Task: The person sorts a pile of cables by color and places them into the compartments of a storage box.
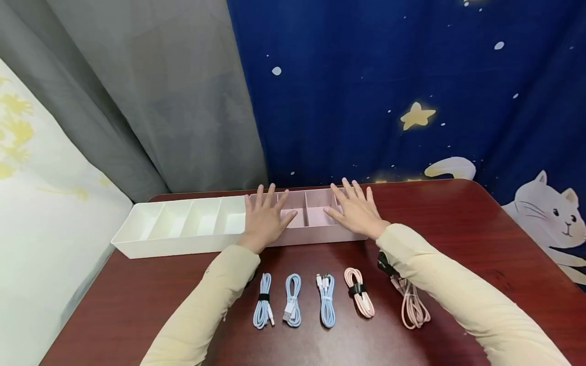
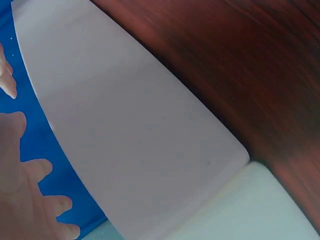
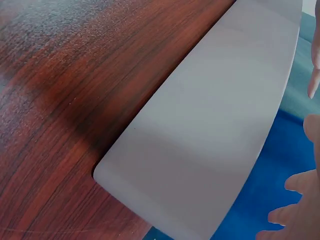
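A pink compartment box (image 1: pixel 316 235) stands near the back of the table, end to end with a white compartment box (image 1: pixel 183 247). Spread over the pink box's left end, close to where the two boxes meet, is my left hand (image 1: pixel 264 219), fingers straight. My right hand (image 1: pixel 358 209) lies with splayed fingers over its right end. Both hands hold nothing. In the wrist views the pink box's front wall (image 2: pixel 140 125) fills the middle, with fingers of the right hand (image 3: pixel 295 210) beyond its rim. The white box shows several compartments.
In front of the boxes lie coiled cables: a blue one with a black strap (image 1: pixel 263 302), two more blue cables (image 1: pixel 293 300) (image 1: pixel 327 301), a pink cable (image 1: pixel 359 293), and a dusty-pink cable (image 1: pixel 414 307) partly behind the right sleeve. Curtains (image 1: pixel 343 101) hang behind the table (image 1: pixel 458 244).
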